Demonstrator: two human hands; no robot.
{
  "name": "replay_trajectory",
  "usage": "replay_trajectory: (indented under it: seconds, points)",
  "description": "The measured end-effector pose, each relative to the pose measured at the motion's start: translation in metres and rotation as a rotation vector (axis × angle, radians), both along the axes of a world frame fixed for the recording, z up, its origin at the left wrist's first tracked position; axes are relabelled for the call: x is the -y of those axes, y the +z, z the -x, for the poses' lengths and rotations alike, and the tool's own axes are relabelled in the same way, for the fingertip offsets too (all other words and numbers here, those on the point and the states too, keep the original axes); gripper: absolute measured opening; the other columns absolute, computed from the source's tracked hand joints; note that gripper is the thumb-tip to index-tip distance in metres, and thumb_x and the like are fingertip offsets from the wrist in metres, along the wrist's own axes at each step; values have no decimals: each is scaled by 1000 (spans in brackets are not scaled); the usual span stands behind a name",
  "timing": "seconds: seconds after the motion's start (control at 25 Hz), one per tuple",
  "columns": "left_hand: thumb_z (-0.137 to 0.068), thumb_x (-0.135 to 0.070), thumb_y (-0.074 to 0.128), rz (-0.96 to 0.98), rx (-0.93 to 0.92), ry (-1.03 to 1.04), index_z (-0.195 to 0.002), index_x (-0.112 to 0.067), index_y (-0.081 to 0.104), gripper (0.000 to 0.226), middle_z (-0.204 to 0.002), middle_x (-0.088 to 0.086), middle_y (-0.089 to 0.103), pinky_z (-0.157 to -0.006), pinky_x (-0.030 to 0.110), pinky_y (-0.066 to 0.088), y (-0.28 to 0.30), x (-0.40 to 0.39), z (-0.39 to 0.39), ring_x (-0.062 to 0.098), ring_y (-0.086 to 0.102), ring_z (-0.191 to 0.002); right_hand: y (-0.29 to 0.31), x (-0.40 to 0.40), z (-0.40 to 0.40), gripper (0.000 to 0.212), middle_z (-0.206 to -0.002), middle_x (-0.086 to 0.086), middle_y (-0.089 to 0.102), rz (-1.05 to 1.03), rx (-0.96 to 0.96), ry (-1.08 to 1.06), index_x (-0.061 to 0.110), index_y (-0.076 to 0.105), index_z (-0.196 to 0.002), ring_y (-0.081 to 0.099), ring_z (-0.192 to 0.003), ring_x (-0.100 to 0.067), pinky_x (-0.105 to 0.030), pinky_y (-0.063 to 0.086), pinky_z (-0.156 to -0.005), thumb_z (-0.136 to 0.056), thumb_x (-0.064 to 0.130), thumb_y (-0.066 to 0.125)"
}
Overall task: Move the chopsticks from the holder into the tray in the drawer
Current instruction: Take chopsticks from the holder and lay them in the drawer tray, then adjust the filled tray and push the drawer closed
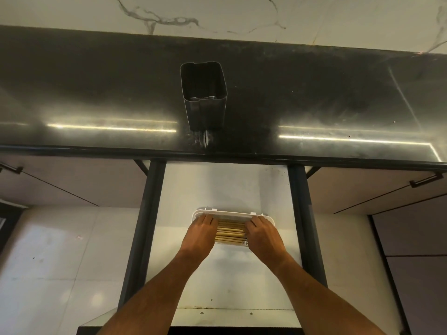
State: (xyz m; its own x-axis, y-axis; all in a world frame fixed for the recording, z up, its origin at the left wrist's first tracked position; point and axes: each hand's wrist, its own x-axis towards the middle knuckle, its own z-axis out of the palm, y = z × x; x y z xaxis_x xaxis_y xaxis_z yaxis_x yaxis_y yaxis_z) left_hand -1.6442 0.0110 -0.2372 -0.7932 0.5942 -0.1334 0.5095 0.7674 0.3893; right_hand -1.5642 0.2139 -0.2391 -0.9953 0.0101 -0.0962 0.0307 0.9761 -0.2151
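I see my left hand (198, 234) and right hand (262, 235), grips spread, flat on the chopsticks (231, 232) in the tray (267, 218), lower centre.

Left hand (199, 234) and right hand (262, 236) cover both ends of the tan wooden chopsticks (231, 232); near edge of shallow white plastic tray (232, 213) hidden beneath them.

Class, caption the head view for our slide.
Both hands settle chopsticks in the drawer tray; holder stands empty.
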Motion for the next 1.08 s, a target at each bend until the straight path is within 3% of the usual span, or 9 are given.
replay_trajectory:
  seconds: [0.12,0.2,0.28,0.36,0.44,0.52,0.64,0.8,1.08]
  points:
    - [-102,-9,49,-106,-86,48,-130,-4,57,30,-130,13,61,-104,39,45,5,10,-3,30,56,-121,8,-2,-9,40,-105,-13,70,94,-230,-169,7,70,-109,68,-91,-27,-36,61,-83,-79,27,85]
    - [-103,-33,38,-302,7,264,-136,-17,52,39,-133,1,59,-98,28,52,8,18,-7,17,58,-122,13,-4,-12,41,-115,-12,65,209,-200,-412,8,63,-120,63,-101,-27,-36,60,-88,-86,25,79]
    - [-102,-41,51,-477,231,553,-140,-31,46,40,-129,-15,56,-89,17,55,7,20,-11,2,61,-113,13,-7,-15,49,-128,-10,60,359,-91,-660,11,53,-135,61,-113,-27,-38,58,-93,-93,26,73]
    - [-101,-38,57,-459,343,722,-137,-25,52,39,-125,-8,62,-93,34,59,4,19,-12,15,67,-108,10,-10,-15,47,-129,-9,63,492,4,-810,13,50,-139,67,-106,-25,-36,61,-84,-97,25,67]
    - [-101,-33,57,-473,413,794,-123,-19,61,26,-108,-1,70,-87,39,62,-1,19,-13,24,71,-95,6,-10,-15,36,-122,-10,69,551,56,-819,14,55,-132,67,-89,-20,-31,62,-74,-99,22,65]
    - [-104,-26,55,-543,477,846,-104,-25,64,10,-91,-5,70,-69,24,64,-4,18,-14,20,71,-79,3,-10,-15,29,-117,-10,72,556,59,-800,13,61,-125,63,-84,-16,-32,62,-76,-97,19,68]
    - [-105,-22,53,-608,491,905,-91,-31,63,20,-80,-11,68,-48,4,46,2,19,-18,13,70,-66,2,-11,-13,28,-113,-11,73,560,62,-797,11,65,-120,63,-84,-15,-34,61,-79,-94,19,71]
    - [-102,-22,58,-568,459,906,-97,-29,60,9,-80,-14,64,-45,0,42,6,23,-27,11,66,-65,6,-12,-8,30,-114,-13,72,537,94,-777,8,65,-120,68,-89,-23,-33,61,-80,-93,20,73]
    - [-101,-25,58,-504,475,881,-106,-22,63,7,-89,-8,67,-51,4,47,0,32,-32,13,68,-72,6,-9,-15,32,-116,-14,71,524,149,-774,7,64,-120,70,-95,-27,-34,61,-81,-93,19,73]
